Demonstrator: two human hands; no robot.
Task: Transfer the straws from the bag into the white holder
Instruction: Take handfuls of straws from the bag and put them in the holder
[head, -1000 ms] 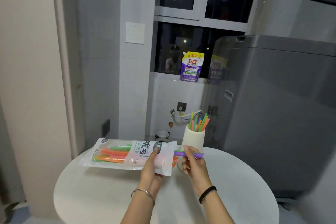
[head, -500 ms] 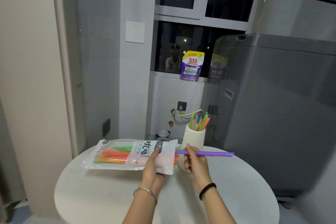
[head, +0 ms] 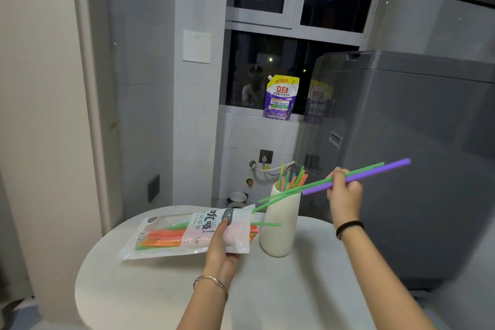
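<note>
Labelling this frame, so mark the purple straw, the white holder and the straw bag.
purple straw (head: 380, 169): head view, bare shaft near its far end.
white holder (head: 280, 233): head view, front wall.
straw bag (head: 205, 224): head view, printed label.

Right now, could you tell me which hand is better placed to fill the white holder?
The right hand: it grips a purple straw and green straws beside the white holder, while the left hand holds the bag.
</note>
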